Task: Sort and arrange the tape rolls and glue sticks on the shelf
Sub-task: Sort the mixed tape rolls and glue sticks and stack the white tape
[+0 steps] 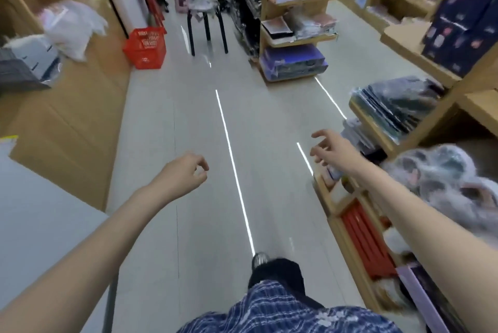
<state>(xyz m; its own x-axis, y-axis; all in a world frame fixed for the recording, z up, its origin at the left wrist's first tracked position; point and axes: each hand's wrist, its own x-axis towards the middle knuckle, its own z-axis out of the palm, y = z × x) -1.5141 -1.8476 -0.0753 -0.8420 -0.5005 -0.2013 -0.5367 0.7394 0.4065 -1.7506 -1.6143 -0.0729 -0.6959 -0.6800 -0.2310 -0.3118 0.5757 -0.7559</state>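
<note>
A wooden counter edge [80, 122] borders the aisle on the left, with a red basket [145, 48] on the floor at its far end. The left hand [183, 173] hovers over open floor [199, 117], its grip loosely curled and holding nothing. The right hand [330, 150] is spread, its grip released, near the right shelf's edge [334, 197]. No tape rolls or glue sticks can be made out.

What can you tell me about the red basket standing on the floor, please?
The red basket is a boxy shopping basket that looks like plastic, with lattice walls pierced by small openings and a solid rim. It stands upright on the pale floor at the left of the aisle, close against the wooden shelving unit. The black stool stands apart to its right. Its contents cannot be made out. Neither hand touches it.
</note>
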